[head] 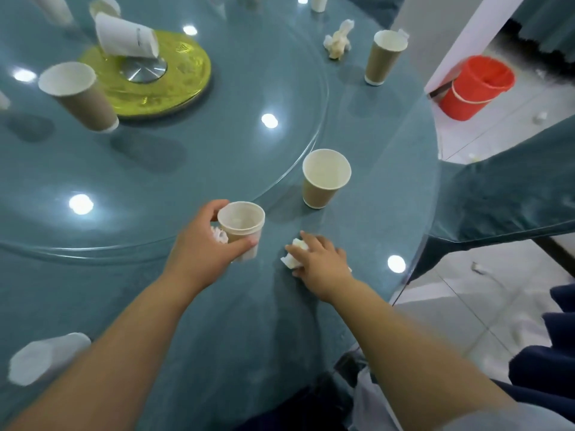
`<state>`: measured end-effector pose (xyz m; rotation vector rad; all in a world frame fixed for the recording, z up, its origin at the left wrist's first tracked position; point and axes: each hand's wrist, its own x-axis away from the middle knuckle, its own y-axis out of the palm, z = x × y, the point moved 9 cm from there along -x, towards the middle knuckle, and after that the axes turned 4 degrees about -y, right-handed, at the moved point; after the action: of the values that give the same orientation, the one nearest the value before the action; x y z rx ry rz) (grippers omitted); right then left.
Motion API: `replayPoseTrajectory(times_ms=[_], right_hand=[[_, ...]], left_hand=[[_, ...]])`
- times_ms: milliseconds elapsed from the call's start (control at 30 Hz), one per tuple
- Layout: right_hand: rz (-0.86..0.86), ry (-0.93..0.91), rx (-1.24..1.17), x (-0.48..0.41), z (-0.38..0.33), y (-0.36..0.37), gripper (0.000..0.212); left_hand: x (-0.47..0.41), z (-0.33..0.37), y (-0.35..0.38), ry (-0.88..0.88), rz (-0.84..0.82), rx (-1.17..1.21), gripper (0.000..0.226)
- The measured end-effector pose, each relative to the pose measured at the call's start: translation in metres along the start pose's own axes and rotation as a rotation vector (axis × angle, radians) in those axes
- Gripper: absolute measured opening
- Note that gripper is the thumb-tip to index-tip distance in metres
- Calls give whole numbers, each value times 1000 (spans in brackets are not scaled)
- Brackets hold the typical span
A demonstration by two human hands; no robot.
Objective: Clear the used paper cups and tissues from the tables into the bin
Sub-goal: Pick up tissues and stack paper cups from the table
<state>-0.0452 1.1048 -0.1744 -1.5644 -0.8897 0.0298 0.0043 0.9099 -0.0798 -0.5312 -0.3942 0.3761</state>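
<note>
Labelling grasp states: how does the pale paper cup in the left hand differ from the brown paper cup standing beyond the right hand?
The pale paper cup is gripped by the left hand; the brown paper cup stands free, untouched. White crumpled tissue sits against the pale cup; none touches the brown one. Both upright, open-topped.

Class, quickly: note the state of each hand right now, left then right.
Left hand: closed round a paper cup.
Right hand: closed on a crumpled tissue.
</note>
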Motion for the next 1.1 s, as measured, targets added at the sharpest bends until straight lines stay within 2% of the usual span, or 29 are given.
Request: replayPoseTrajectory(times_ms=[133,233,433,633,900,1100], right_hand=[[-2,15,22,1,2,-3,41],[53,56,-66,8,11,-16,34],[353,204,-246,48,50,-62,32],[627,344,-438,74,109,-108,25],[680,205,-544,40,190,-178,27],[679,146,-573,28,240,-224,27]], left_hand=[[-11,6,2,29,-21,40,65],[-14,19,2,63,-39,69,68],[-20,60,4,182,-55,122,58],[-29,106,11,256,-27,171,68],[-52,170,45,244,163,172,68],[-57,208,84,206,222,183,61]])
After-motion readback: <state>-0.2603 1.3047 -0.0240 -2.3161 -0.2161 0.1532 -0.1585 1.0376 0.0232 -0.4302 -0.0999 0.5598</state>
